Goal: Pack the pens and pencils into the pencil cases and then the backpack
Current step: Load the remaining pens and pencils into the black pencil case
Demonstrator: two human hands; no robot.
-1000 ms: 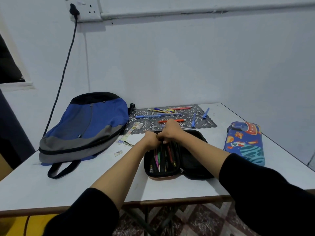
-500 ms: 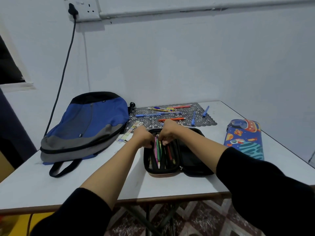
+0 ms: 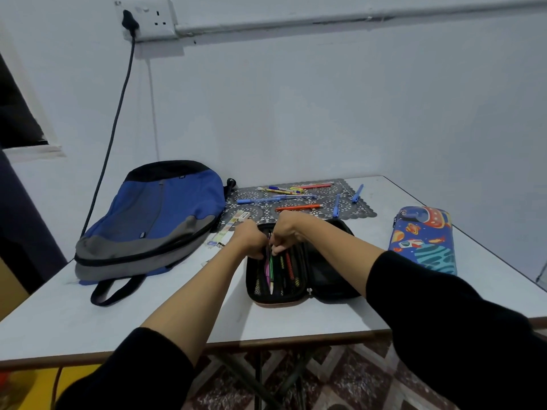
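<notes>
An open black pencil case lies in the middle of the table, with several pens and pencils tucked in its left half. My left hand grips the far left rim of that half, fingers curled. My right hand sits right beside it and pinches the top ends of the pens in the case. Several loose pens stay on the patterned mat behind: a blue pen, an orange pen, a red pen. The blue and grey backpack lies zipped at the left. A colourful space-print pencil case lies closed at the right.
Rulers and an eraser lie between the backpack and the black case. A power cable hangs from the wall socket down behind the backpack. The white table ends close in front; its right edge runs just past the space-print case.
My hands drew a little apart over the far end of the case half a second ago and have closed together again over the pens' tops. Nothing else has moved.
</notes>
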